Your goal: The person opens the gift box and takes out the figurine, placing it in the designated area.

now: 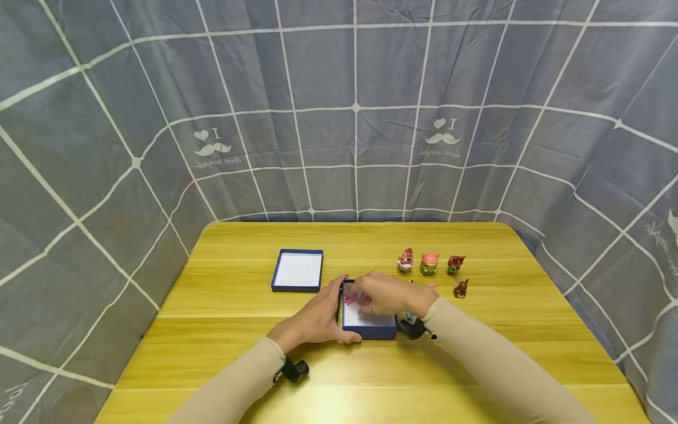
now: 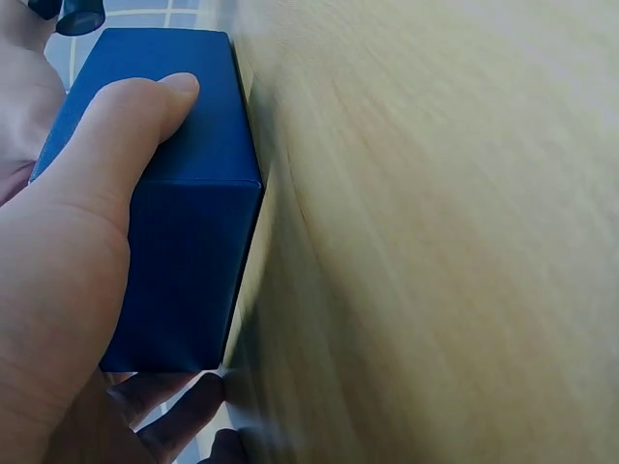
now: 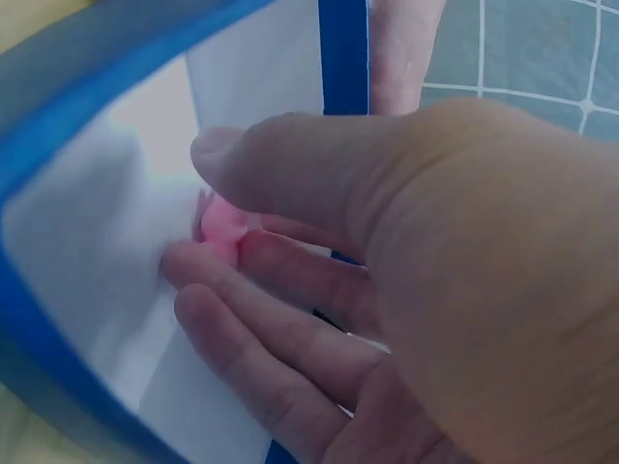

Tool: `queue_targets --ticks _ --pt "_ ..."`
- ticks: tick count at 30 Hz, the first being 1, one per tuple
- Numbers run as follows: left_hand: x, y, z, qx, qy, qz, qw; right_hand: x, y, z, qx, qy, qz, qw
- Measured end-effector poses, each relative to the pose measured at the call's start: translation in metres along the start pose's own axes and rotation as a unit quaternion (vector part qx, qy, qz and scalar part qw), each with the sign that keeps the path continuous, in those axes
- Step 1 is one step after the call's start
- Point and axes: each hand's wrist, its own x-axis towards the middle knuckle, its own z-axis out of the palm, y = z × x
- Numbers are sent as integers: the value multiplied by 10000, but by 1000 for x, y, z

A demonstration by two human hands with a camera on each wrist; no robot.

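Note:
A blue box (image 1: 369, 333) with a white inside stands uncovered on the table. My left hand (image 1: 318, 315) holds it from the left, its thumb pressed on the near wall and its fingers along the left side. In the left wrist view, the thumb (image 2: 145, 111) lies flat on the blue wall. My right hand (image 1: 384, 294) reaches into the box from above. A small pink figurine (image 3: 224, 224) is inside, close to the box's left wall. The right fingers surround it loosely, with the thumb tip apart from it; part of the figurine is hidden.
A blue-rimmed lid (image 1: 299, 270), white inside up, lies at the back left. At the right stand a red-and-white figurine (image 1: 405, 261), a pink-and-green one (image 1: 429, 264), a red-brown one (image 1: 455, 264) and a brown one (image 1: 461, 288). The right wrist partly covers other small figurines.

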Motion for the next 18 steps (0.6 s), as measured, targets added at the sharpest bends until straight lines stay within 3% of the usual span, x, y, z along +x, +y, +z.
queue_targets --ticks 11,18 --pt "0 3 1 -25 -6 -131 9999 1 -2 0 -25 -170 -53 9998" --pt "1 1 1 -68 -14 -132 9999 6 -5 0 -349 -274 -123 9989"
